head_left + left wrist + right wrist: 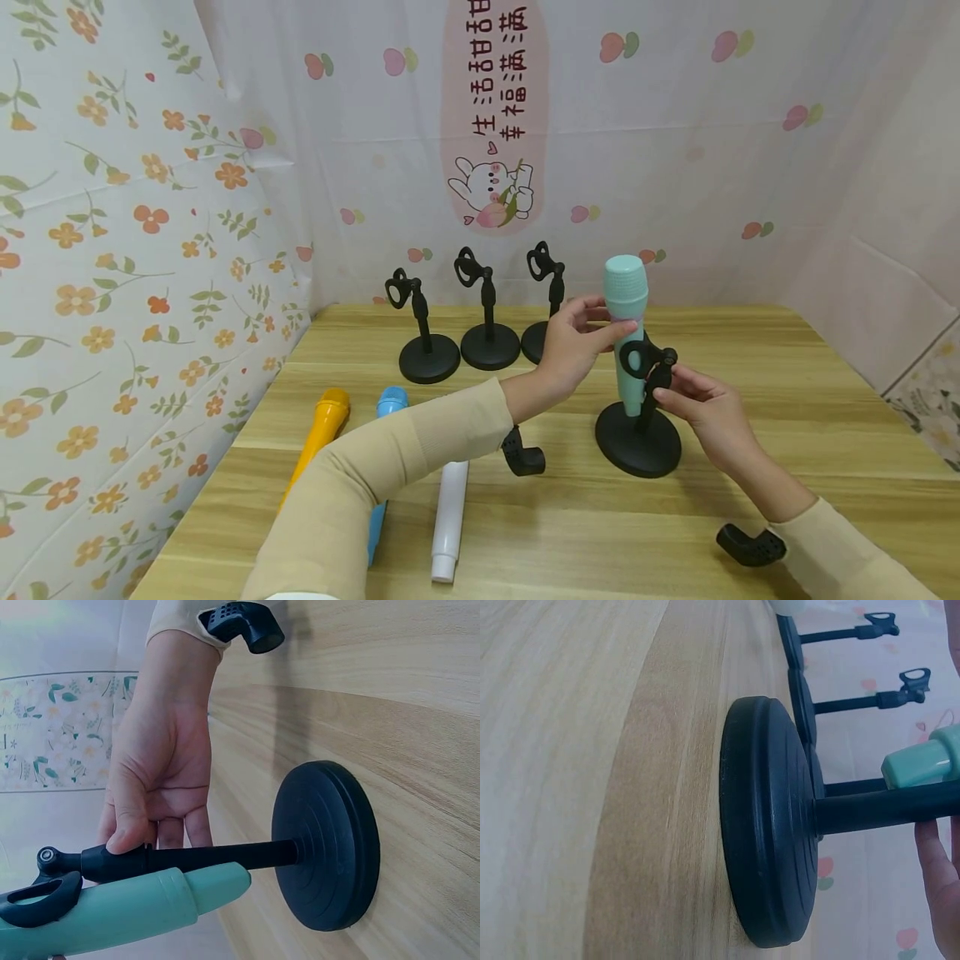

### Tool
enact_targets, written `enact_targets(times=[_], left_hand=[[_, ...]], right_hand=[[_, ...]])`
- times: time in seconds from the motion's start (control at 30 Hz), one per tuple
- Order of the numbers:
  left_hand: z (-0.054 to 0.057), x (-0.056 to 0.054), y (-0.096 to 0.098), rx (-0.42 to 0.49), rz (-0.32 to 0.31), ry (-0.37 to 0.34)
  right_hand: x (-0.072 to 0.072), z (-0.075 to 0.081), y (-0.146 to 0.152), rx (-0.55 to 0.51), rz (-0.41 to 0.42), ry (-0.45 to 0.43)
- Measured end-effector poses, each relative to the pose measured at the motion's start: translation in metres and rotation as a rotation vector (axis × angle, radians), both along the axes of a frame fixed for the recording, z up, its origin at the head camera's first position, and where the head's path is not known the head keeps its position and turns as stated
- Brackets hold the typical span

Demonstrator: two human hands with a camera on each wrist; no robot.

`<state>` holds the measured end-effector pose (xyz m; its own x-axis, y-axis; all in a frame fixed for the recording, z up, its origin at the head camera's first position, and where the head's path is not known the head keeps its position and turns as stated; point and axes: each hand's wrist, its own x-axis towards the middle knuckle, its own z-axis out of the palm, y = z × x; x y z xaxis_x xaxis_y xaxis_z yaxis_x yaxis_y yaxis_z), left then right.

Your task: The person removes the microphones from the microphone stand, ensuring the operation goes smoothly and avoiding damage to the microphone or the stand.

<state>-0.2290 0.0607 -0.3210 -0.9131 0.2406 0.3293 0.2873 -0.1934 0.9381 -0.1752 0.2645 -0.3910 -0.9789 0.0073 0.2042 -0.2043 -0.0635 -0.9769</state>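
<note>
A mint-green microphone [626, 287] stands nearly upright, grille at the top, its handle running down beside the post of a black microphone stand [637, 448]. My left hand [567, 346] grips it just under the grille, from the left. My right hand [703, 417] pinches the stand's post below the clip joint. The stand's ring-shaped clip [636, 358] overlaps the handle, and mint green shows through its opening. In the left wrist view the microphone [142, 907] slants close along the post, tail end above the round base [326, 844].
Three more black stands, one of them this leftmost stand [429, 360], stand in a row at the back. An orange microphone [330, 408], a blue microphone [392, 401] and a white microphone [448, 521] lie at left, partly under my left arm. A patterned curtain [360, 125] hangs behind.
</note>
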Motion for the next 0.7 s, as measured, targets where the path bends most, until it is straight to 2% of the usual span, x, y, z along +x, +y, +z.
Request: enact_targets(times=[0.2, 0.47, 0.7], left_hand=[[0.0015, 0.0015, 0.0008, -0.014, 0.0, -0.007], [0.0035, 0.0025, 0.0014, 0.004, -0.031, -0.012], [0.0016, 0.0029, 0.0028, -0.022, 0.0, 0.002]], right_hand=[[-0.0001, -0.0006, 0.0019, 0.014, 0.009, 0.013], [-0.0001, 0.0014, 0.0024, 0.043, -0.005, 0.015], [0.0008, 0.0023, 0.0007, 0.109, -0.061, 0.022]])
